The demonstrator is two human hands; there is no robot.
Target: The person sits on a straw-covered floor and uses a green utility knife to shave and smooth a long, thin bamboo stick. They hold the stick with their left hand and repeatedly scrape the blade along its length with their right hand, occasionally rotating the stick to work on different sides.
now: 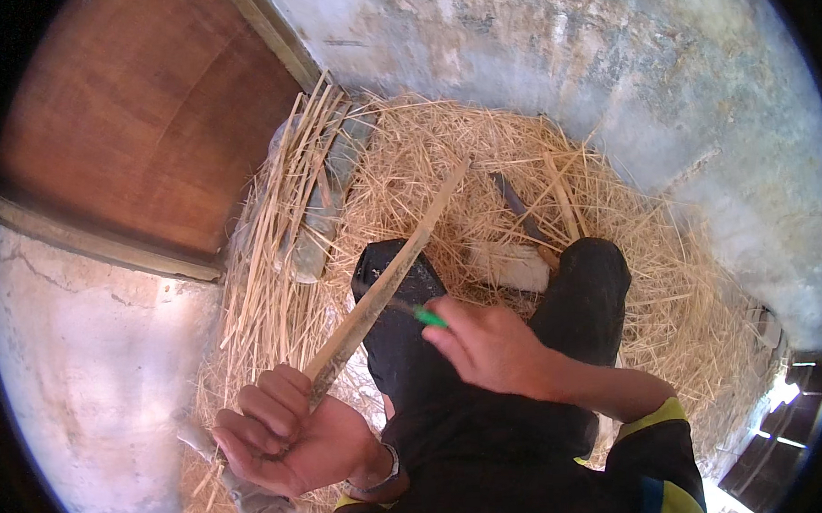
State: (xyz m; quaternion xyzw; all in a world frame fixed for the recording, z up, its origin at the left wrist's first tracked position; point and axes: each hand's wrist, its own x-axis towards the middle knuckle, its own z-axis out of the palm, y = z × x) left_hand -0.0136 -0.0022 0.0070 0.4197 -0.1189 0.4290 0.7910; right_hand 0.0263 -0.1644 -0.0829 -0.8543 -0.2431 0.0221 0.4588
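Observation:
My left hand [286, 436] is closed around the lower end of a long, flat bamboo slat [389, 280]. The slat slants up and away to the right, passing over my left knee, and its far end tapers. In my right hand [488, 345] is a small knife [429, 316] with a green handle. Its thin blade, smeared and hard to make out, points left at the slat's edge near the middle; whether it touches cannot be told.
Thin split strips [277, 226] lie bundled at the left, by a brown wooden door [148, 121]. Loose straw-like shavings [424, 132] cover the floor. Beyond my knees are a pale block [512, 267] and a dark-bladed tool [515, 206]. A stained wall [586, 56] rises behind.

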